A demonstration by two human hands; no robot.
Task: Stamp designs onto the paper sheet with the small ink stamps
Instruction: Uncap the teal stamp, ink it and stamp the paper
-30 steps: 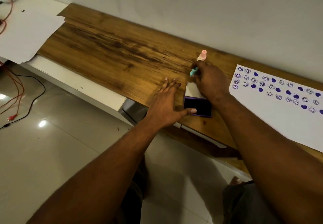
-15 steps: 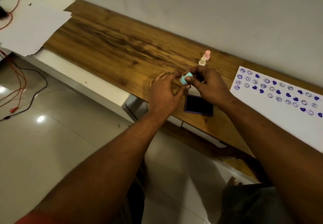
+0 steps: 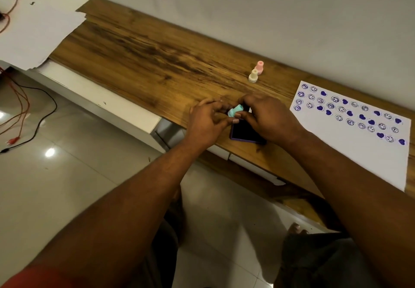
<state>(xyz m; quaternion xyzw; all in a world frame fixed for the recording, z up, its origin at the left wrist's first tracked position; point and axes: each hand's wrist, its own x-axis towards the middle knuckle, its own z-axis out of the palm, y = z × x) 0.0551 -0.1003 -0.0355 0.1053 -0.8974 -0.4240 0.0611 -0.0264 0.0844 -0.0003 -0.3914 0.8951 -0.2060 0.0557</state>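
Teal stamp [image 3: 235, 110]: it is held in the air between both hands, just above the far edge of the ink pad; a second ago it was by the right hand near the other stamps.
Left hand [image 3: 205, 122]: fingers bent, the tips pinching the wide end of the teal stamp; a second ago this hand lay flat on the table beside the pad.
Right hand [image 3: 268, 117]: fingers closed around the narrow end of the same stamp, and it hides part of the pad.
Ink pad [image 3: 243, 133]: open, dark face up, near the front edge of the table [image 3: 143, 58].
What this means: I think the person is pulling a cap off or turning the stamp the right way, so inking comes next.
Paper sheet [image 3: 350, 153]: it lies to the right, well apart from the hands, with rows of purple faces and hearts; the lower part is blank.
Other stamps: a cream stamp [image 3: 253, 75] and a pink stamp [image 3: 259, 67] stand upright, just beside each other, near the wall.
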